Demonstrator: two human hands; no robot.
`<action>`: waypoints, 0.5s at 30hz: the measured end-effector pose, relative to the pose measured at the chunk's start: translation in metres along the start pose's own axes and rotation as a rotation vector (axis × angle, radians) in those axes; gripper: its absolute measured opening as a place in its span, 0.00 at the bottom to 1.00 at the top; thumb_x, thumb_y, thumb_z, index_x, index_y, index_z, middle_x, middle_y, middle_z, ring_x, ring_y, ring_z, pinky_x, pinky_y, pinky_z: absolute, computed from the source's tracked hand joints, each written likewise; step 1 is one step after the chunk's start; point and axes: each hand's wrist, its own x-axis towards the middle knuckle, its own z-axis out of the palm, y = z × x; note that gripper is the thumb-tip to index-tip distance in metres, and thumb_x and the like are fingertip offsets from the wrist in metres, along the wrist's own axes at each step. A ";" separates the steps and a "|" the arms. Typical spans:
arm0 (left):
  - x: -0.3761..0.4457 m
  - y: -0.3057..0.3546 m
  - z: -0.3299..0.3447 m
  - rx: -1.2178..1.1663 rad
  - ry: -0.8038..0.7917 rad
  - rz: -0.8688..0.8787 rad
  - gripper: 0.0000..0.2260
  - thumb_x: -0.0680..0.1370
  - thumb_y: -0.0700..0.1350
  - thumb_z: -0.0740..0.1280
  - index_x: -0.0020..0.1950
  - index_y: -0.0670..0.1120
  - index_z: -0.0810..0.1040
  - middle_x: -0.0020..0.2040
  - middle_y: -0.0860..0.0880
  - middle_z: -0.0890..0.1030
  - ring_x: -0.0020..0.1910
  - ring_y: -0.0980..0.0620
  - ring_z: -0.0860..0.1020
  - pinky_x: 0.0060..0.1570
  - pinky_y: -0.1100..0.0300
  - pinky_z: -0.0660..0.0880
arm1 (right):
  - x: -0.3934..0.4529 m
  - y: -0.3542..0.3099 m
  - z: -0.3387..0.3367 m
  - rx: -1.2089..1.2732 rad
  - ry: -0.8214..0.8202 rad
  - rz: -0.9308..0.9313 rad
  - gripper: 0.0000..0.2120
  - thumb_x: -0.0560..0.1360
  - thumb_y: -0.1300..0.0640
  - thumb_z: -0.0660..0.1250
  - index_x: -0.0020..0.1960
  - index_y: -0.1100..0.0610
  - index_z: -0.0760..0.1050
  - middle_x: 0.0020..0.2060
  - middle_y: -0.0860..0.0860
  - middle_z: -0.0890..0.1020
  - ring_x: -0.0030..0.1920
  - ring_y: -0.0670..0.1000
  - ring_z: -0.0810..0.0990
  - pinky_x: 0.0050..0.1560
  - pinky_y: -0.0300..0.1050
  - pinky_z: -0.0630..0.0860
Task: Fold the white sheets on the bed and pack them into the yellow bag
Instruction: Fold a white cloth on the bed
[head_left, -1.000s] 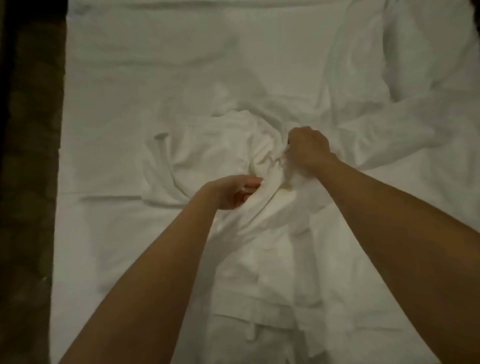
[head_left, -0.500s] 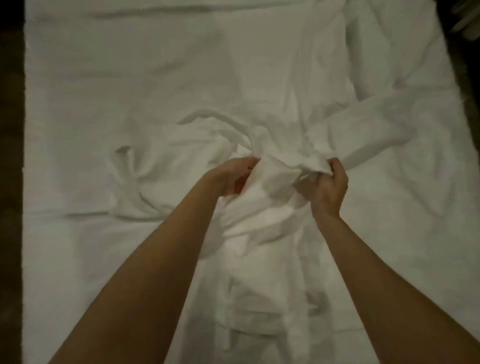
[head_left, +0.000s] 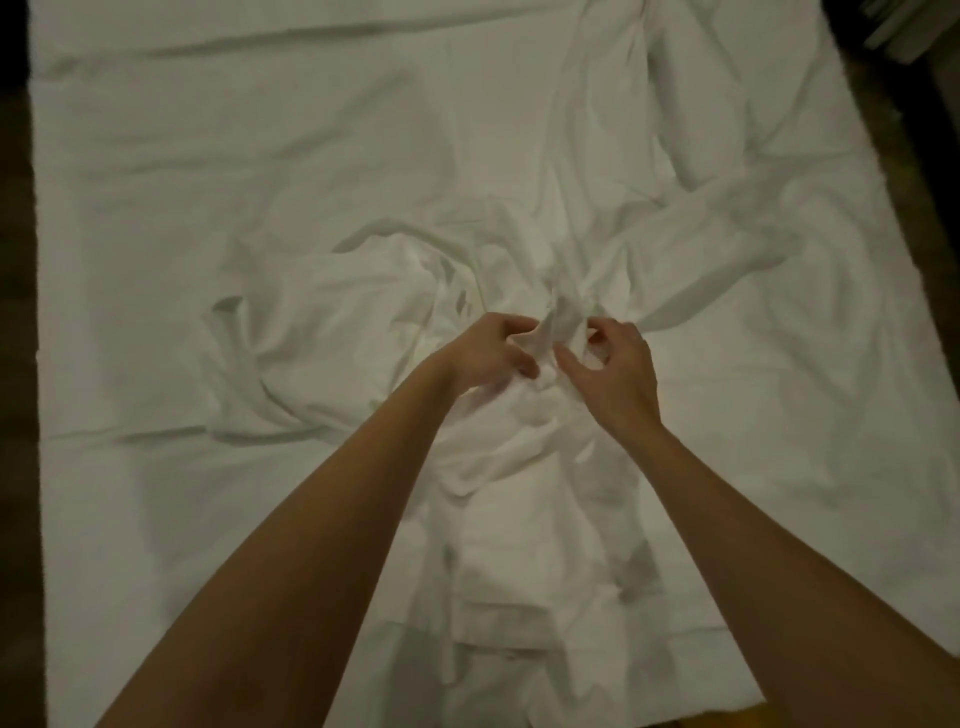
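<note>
Hands meet at the centre of the frame, both working the same bunch of cloth. Left hand (head_left: 488, 351) has its fingers curled round a raised fold of the sheet (head_left: 363, 312), gripping it. Right hand (head_left: 615, 371) sits just beside it, thumb and fingers pinching the same twisted peak of fabric, which pokes up between the two hands. Both forearms reach in from the bottom corners. The sheet lies crumpled in the middle of the bed (head_left: 156, 156), with one lobe spilling to centre left and long ridges running off to the upper right. A flatter, partly folded layer lies lower centre, under the arms. Dark floor (head_left: 15, 467) frames the left edge, and more shows at the upper right. A sliver of yellow peeks at the bottom edge; I cannot tell what it is.
</note>
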 end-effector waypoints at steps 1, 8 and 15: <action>-0.002 0.001 -0.004 -0.009 0.028 0.016 0.22 0.69 0.31 0.68 0.61 0.45 0.79 0.51 0.49 0.82 0.52 0.51 0.79 0.54 0.59 0.75 | 0.007 -0.007 0.000 -0.062 -0.005 -0.032 0.15 0.72 0.46 0.69 0.54 0.55 0.77 0.50 0.50 0.78 0.54 0.53 0.75 0.56 0.51 0.73; -0.021 -0.009 -0.059 -0.168 0.608 0.108 0.15 0.75 0.45 0.69 0.29 0.42 0.74 0.27 0.50 0.69 0.29 0.54 0.66 0.32 0.59 0.63 | 0.050 -0.085 0.015 0.134 0.106 -0.131 0.07 0.77 0.55 0.62 0.49 0.53 0.79 0.43 0.50 0.81 0.48 0.52 0.79 0.55 0.55 0.75; -0.048 -0.042 -0.158 -0.236 1.069 0.066 0.16 0.74 0.48 0.67 0.30 0.42 0.72 0.26 0.52 0.68 0.29 0.54 0.65 0.32 0.58 0.63 | 0.069 -0.181 0.085 -0.157 -0.099 -0.453 0.28 0.73 0.49 0.67 0.71 0.52 0.63 0.65 0.50 0.71 0.67 0.52 0.66 0.69 0.52 0.59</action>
